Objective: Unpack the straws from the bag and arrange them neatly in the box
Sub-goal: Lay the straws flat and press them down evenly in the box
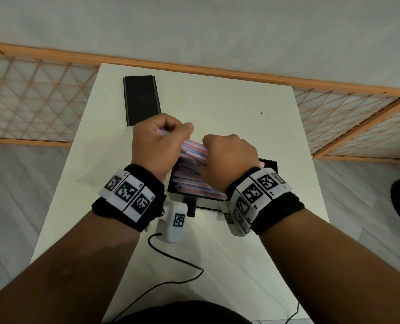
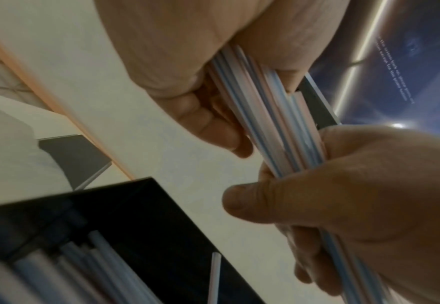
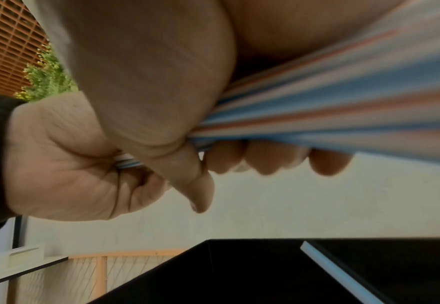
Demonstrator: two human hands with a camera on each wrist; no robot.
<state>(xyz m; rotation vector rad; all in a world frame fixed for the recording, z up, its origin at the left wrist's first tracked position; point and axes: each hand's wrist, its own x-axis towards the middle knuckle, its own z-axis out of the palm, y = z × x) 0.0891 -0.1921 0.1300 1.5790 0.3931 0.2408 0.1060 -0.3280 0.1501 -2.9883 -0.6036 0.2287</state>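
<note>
Gripping a red-and-blue-striped straw bundle [image 1: 193, 149], both hands close.

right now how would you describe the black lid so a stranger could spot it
On the white table, look past both hands to the far left corner. The black lid lies flat there, apart from the black box, and unlike the box it holds no straws.
</note>
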